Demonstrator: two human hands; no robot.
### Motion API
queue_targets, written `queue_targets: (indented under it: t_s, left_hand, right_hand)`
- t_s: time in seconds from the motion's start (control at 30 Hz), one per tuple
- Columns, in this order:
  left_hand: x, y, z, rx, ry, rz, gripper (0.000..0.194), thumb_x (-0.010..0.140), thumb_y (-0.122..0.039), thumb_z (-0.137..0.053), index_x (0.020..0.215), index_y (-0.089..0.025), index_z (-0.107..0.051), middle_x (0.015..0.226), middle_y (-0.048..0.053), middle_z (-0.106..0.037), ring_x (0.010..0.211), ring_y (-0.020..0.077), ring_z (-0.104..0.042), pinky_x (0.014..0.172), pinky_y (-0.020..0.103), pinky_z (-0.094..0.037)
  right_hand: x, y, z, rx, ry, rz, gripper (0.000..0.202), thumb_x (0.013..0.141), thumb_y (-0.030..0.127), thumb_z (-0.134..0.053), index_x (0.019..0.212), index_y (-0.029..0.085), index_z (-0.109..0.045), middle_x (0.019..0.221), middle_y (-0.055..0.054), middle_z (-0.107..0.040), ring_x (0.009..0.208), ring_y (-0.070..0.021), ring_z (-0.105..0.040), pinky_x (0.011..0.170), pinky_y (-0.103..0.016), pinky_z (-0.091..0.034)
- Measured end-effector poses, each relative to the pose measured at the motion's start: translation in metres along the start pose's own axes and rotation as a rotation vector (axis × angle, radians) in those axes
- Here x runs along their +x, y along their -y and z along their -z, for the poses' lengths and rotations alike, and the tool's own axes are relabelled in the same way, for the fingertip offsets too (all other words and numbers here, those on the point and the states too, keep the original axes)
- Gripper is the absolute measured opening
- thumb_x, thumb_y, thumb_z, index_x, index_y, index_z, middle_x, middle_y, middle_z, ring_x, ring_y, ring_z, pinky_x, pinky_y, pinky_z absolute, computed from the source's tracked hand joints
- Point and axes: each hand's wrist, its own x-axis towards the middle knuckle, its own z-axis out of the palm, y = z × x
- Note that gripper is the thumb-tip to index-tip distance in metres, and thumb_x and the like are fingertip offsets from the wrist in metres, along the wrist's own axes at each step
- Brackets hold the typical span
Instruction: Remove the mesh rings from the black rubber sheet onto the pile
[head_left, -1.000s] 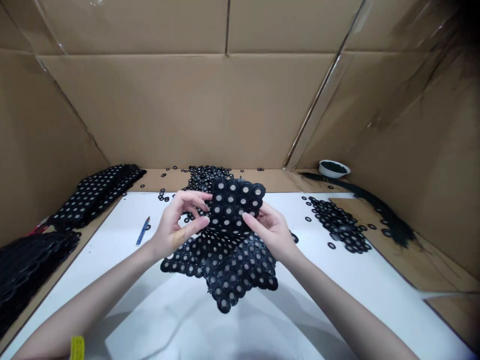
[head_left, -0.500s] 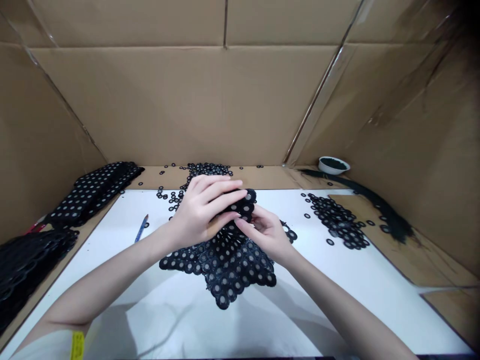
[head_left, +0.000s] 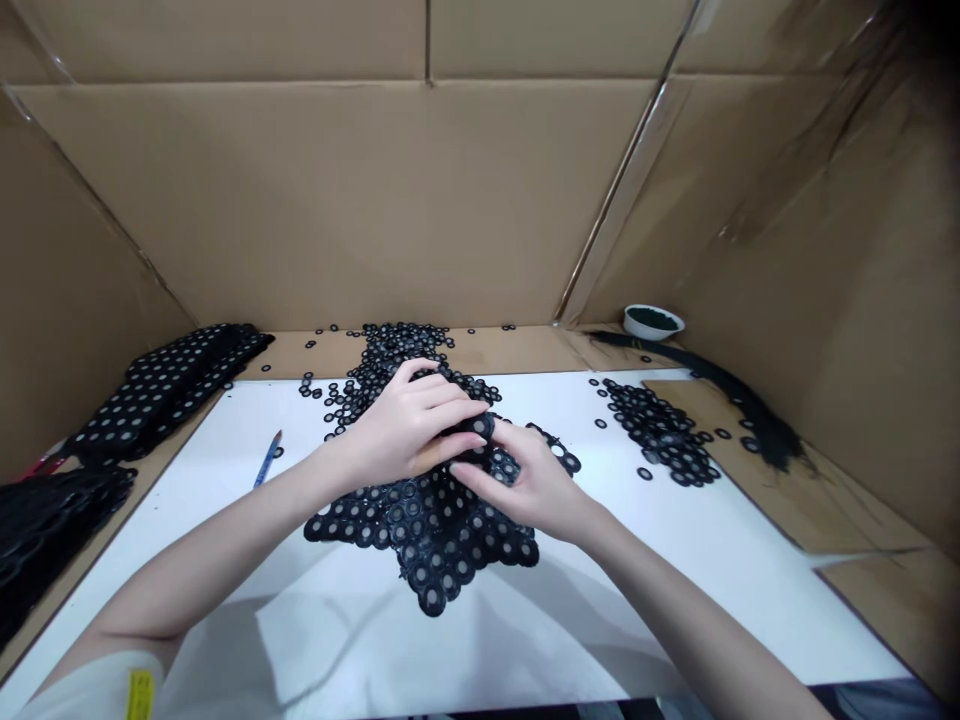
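Observation:
A black openwork piece made of joined rings lies spread on the white board, its pointed corners toward me. Its upper part is gathered up between my hands. My left hand is curled over that raised fold from above, thumb beneath and fingers on top. From the right, my right hand pinches the same fold with thumb and fingers. Between the fingertips a short bit of the ringed edge shows. Whether a needle or thread is in the fingers I cannot make out.
Loose black rings are heaped behind my hands, with another pile of rings at right. A white bowl and a dark thread bundle lie far right. A blue pencil and folded dotted black pieces are left. Cardboard walls enclose the board.
Both hands have come down a little with the raised fold, which now shows less between them. The whole view has shifted slightly, so things appear further left.

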Motion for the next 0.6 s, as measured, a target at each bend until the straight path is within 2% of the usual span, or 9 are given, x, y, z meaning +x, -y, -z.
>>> queue_targets:
  t_s: [0.1, 0.2, 0.4, 0.47, 0.6]
  left_hand:
    - [0.001, 0.002, -0.008, 0.010, -0.028, -0.005, 0.023, 0.091, -0.030, -0.052, 0.104, -0.014, -0.061, 0.091, 0.005, -0.069, 0.085, 0.0155, -0.062, 0.101, 0.042, -0.032]
    - [0.002, 0.002, -0.018, 0.065, -0.035, -0.003, 0.022, 0.092, -0.027, -0.048, 0.099, -0.011, -0.061, 0.086, 0.005, -0.068, 0.080, 0.0150, -0.061, 0.101, 0.042, -0.032]
    - [-0.001, 0.002, -0.031, 0.156, -0.033, 0.008, 0.026, 0.093, -0.019, -0.036, 0.082, -0.011, -0.058, 0.072, 0.003, -0.061, 0.068, 0.0139, -0.053, 0.096, 0.042, -0.032]
    - [-0.002, 0.003, -0.032, 0.141, -0.043, 0.020, 0.028, 0.094, -0.017, -0.033, 0.075, -0.013, -0.055, 0.069, 0.002, -0.060, 0.066, 0.0129, -0.051, 0.095, 0.041, -0.032]
    - [-0.003, 0.008, -0.033, 0.094, -0.059, 0.062, 0.029, 0.095, -0.016, -0.032, 0.074, -0.015, -0.051, 0.069, 0.000, -0.059, 0.066, 0.0113, -0.051, 0.093, 0.036, -0.034]
  right_hand:
    - [0.000, -0.006, -0.007, 0.028, -0.035, -0.044, 0.021, 0.082, 0.037, -0.060, 0.080, 0.018, -0.052, 0.074, -0.001, -0.059, 0.064, -0.0133, -0.050, 0.057, -0.025, -0.038]
    - [0.000, -0.015, -0.014, 0.011, -0.115, -0.072, 0.025, 0.086, 0.033, -0.053, 0.068, 0.018, -0.044, 0.061, 0.002, -0.050, 0.053, -0.0101, -0.040, 0.049, -0.024, -0.030]
    - [0.000, -0.024, -0.021, -0.026, -0.119, -0.060, 0.033, 0.085, 0.031, -0.052, 0.061, 0.019, -0.033, 0.056, 0.003, -0.044, 0.050, -0.0091, -0.034, 0.047, -0.024, -0.025]
    - [-0.001, -0.023, -0.022, -0.012, -0.101, -0.054, 0.030, 0.085, 0.031, -0.053, 0.062, 0.019, -0.037, 0.059, 0.002, -0.047, 0.052, -0.0100, -0.038, 0.049, -0.024, -0.029]
    - [-0.001, -0.019, -0.024, 0.111, -0.048, -0.054, 0.012, 0.086, 0.029, -0.053, 0.081, 0.018, -0.054, 0.074, -0.001, -0.057, 0.066, -0.0137, -0.049, 0.061, -0.026, -0.039]
